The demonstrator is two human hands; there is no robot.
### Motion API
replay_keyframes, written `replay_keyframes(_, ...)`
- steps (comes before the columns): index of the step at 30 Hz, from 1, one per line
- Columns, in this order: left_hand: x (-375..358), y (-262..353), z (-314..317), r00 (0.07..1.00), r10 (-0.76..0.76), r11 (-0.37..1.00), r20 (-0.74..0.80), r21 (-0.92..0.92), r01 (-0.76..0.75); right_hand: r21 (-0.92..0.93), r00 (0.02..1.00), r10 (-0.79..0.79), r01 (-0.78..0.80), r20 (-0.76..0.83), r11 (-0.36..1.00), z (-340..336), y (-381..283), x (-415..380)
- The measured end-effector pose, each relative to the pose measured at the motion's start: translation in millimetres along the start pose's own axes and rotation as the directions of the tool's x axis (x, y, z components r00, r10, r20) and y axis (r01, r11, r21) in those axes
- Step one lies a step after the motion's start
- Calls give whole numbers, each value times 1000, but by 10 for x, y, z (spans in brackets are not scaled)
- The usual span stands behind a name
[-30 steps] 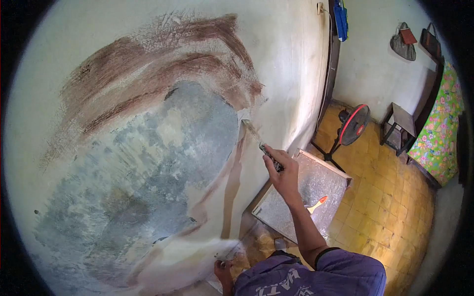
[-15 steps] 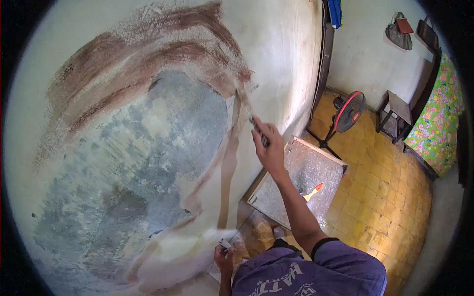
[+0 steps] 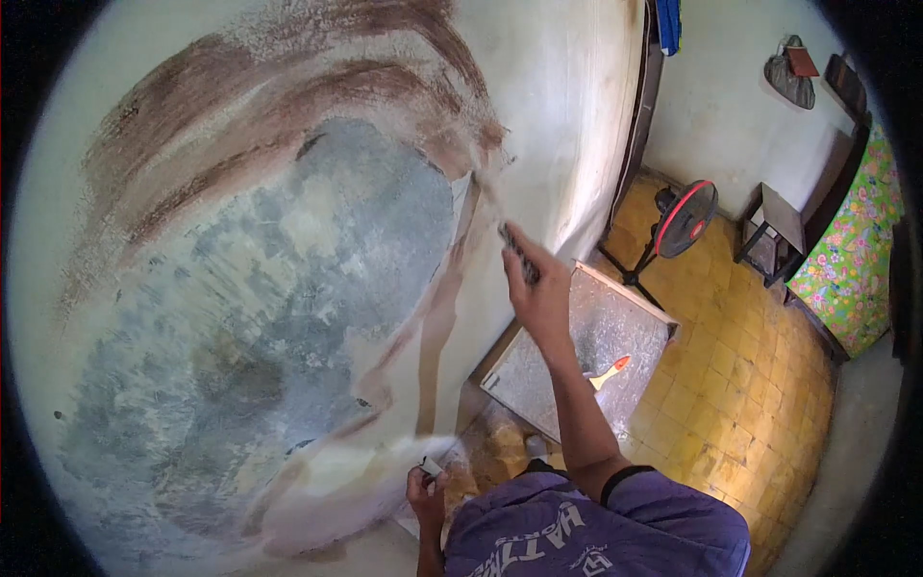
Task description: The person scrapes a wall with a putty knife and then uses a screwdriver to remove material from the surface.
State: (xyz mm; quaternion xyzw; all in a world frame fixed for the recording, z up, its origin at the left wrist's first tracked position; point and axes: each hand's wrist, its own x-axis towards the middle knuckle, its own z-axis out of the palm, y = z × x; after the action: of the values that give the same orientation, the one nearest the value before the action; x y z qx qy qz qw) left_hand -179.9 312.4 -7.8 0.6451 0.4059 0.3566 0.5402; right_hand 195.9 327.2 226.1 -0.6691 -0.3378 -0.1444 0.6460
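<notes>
My right hand [image 3: 540, 300] is closed round the dark handle of a putty knife [image 3: 520, 252]. Its blade, blurred by motion, points up and left to the wall at the right edge of a large grey patch [image 3: 317, 260]. Brownish, rough smears [image 3: 207, 115] arc over the top of this patch. Low down by the wall, my left hand [image 3: 424, 494] grips a small scraper [image 3: 432, 467] with a pale, flat blade; its lower part is hidden by the fingers.
A paint brush [image 3: 611, 371] with an orange-tipped handle lies on a speckled board [image 3: 577, 337] under my right arm. Behind it stand a floor fan [image 3: 685, 219] and a small wooden stool [image 3: 774, 226] on yellow tiles. A flowered green cloth [image 3: 851, 245] hangs at the right.
The view has shifted slightly, so the wall patch sits a bit higher and to the right. My right hand and putty knife show slightly further right, my left hand slightly further left.
</notes>
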Motion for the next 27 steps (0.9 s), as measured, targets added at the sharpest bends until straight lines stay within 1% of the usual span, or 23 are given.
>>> replay_keyframes(1,13,82,23,1000,-3,1000,1,-27,3,-11,1000,4,-3,31,1000,-36,-103,-109)
replay_keyframes(4,104,276,98,999,-28,996,15,-81,29,-34,995,92,-91,26,995,37,-179,-170)
replay_keyframes(5,103,319,106,999,-48,995,22,-90,49,-9,989,144,-144,25,990,48,-171,-110)
replay_keyframes(8,137,421,96,998,2,998,61,59,-5,59,954,300,-300,24,952,33,-121,249)
replay_keyframes(9,141,468,107,996,28,997,81,63,-33,57,963,268,-269,24,961,-9,-160,245)
replay_keyframes(11,204,577,112,988,93,992,122,72,-102,11,989,127,-128,75,992,-78,-255,63)
replay_keyframes(12,234,581,106,986,116,988,119,87,-127,-11,992,61,-60,106,998,-104,-312,-68)
replay_keyframes(13,244,576,96,985,135,984,112,102,-147,40,963,219,-228,156,973,-104,-538,-153)
replay_keyframes(14,240,567,81,983,151,979,102,120,-163,31,977,174,-179,123,983,-76,-503,-146)
replay_keyframes(16,246,594,64,992,86,994,92,66,-92,8,992,97,-98,81,995,-69,-349,-117)
replay_keyframes(17,240,616,33,996,43,998,77,44,-47,-34,967,221,-219,127,975,-144,-325,-55)
replay_keyframes(18,265,698,31,997,3,1000,71,-10,-2,22,980,152,-156,125,988,-160,-199,-19)
replay_keyframes(19,250,771,31,997,-45,997,64,-66,49,-14,961,225,-226,162,974,-202,-270,11)
replay_keyframes(20,208,780,24,995,-84,993,47,-76,87,46,975,168,-177,146,983,-164,-289,-28)
replay_keyframes(22,274,770,40,994,-110,989,30,-101,112,-97,936,299,-285,186,954,-125,-541,-159)
replay_keyframes(25,249,873,5,986,-118,963,114,-228,142,21,976,178,-182,124,983,45,-470,-366)
replay_keyframes(27,200,657,-74,989,-47,978,140,-196,75,28,989,144,-145,44,989,180,-266,-251)
